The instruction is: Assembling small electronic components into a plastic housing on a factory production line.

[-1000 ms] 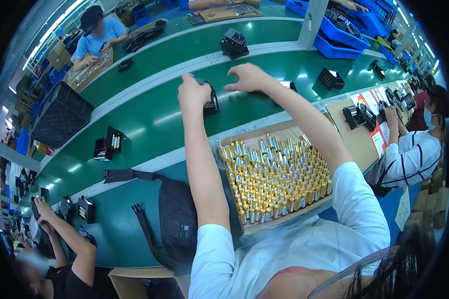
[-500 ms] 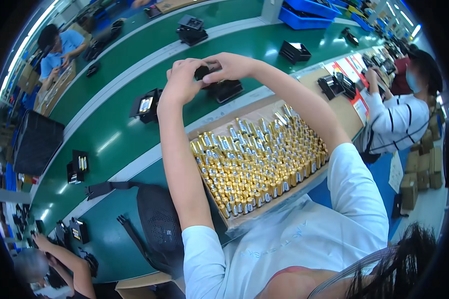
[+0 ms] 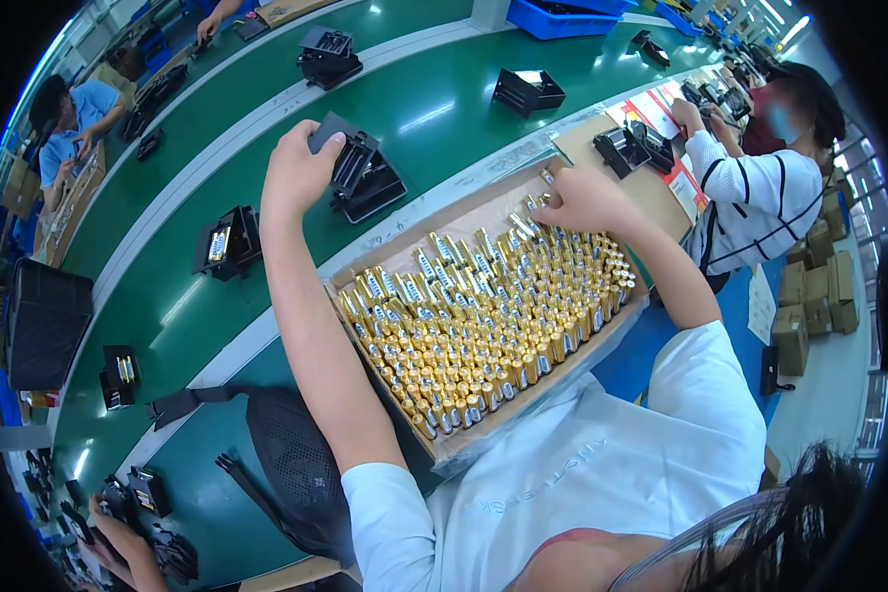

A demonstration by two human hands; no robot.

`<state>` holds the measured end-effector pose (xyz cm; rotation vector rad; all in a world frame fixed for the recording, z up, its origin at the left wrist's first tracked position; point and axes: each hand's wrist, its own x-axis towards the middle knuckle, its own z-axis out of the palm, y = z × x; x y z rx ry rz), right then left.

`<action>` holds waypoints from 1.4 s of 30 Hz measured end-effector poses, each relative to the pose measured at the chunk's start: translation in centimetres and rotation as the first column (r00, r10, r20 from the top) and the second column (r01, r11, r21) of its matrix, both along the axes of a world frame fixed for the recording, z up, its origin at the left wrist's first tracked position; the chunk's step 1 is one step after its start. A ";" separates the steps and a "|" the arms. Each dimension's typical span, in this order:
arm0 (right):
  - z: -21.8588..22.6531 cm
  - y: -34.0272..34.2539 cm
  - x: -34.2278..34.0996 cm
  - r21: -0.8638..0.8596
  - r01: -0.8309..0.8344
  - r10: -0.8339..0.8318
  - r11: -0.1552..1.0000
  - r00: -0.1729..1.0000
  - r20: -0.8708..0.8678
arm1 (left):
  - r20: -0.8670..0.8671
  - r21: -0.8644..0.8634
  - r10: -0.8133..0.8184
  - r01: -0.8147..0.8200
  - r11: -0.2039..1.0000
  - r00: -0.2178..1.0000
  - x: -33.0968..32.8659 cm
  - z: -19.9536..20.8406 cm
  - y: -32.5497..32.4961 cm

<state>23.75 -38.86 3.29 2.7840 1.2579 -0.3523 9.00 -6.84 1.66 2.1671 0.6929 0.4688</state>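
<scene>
My left hand point(image 3: 301, 170) is closed on a black battery case point(image 3: 357, 158) with open slots, its thumb lying over the near part. The case is tilted up above the green surface, with a black tray-like part point(image 3: 377, 195) just below it. My right hand point(image 3: 590, 200) is down at the far right corner of a shallow cardboard box, its fingers curled round a few gold batteries point(image 3: 535, 204); the fingertips are partly hidden. Many more gold batteries point(image 3: 483, 335) stand or lean in the cardboard box point(image 3: 419, 237) in front of me.
Black cases with batteries point(image 3: 229, 242) sit along the green conveyor point(image 3: 183, 296), and an open black case point(image 3: 528, 91) lies further off. A black mesh bag point(image 3: 291, 464) is left of the box. A person in a striped top point(image 3: 760, 197) works at right; blue bins point(image 3: 562, 20) stand behind.
My hands were together over a dark part; now they are apart. The right has come back to the batteries, while the left keeps the case, now plainly seen. The view has shifted slightly.
</scene>
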 end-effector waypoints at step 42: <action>5.0 17.9 -4.3 0.468 -0.031 0.180 0.883 0.944 -0.276 | 0.386 -0.794 0.252 0.181 0.580 0.888 -0.1 -2.9 2.6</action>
